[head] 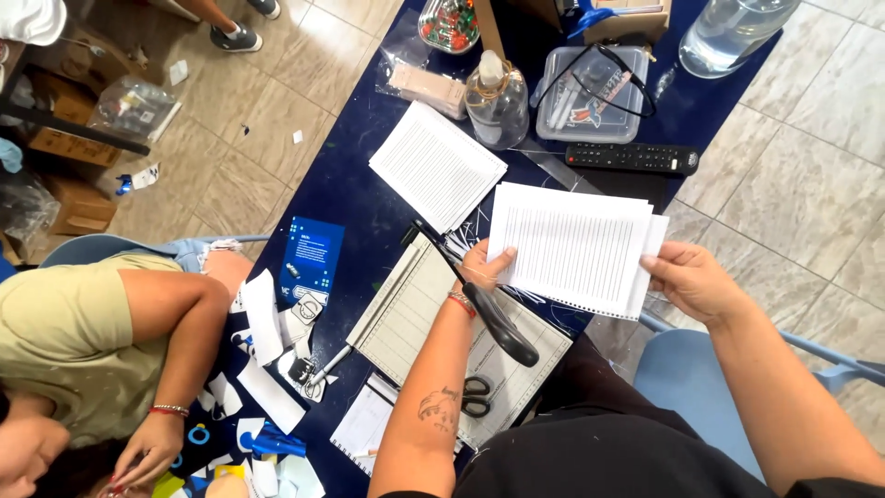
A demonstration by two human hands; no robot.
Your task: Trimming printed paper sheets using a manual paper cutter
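Note:
A stack of white lined sheets [576, 244] is held above the dark blue table [355, 198], gripped at both sides. My left hand [481, 269] pinches its left edge, my right hand [691, 279] its right edge. Under my left wrist lies a grey paper trimmer [419, 309] whose black-handled blade arm [493, 318] is raised at a slant. Black scissors [476, 395] rest on the trimmer's near part, beside my forearm.
Another lined stack [435, 166], a clear bottle [498, 97], a black remote [632, 158], a plastic box of tools [595, 92] and a water jug [733, 32] occupy the table's far half. A person in a green shirt [69, 346] works with paper scraps at left. A blue chair [678, 373] sits beneath me.

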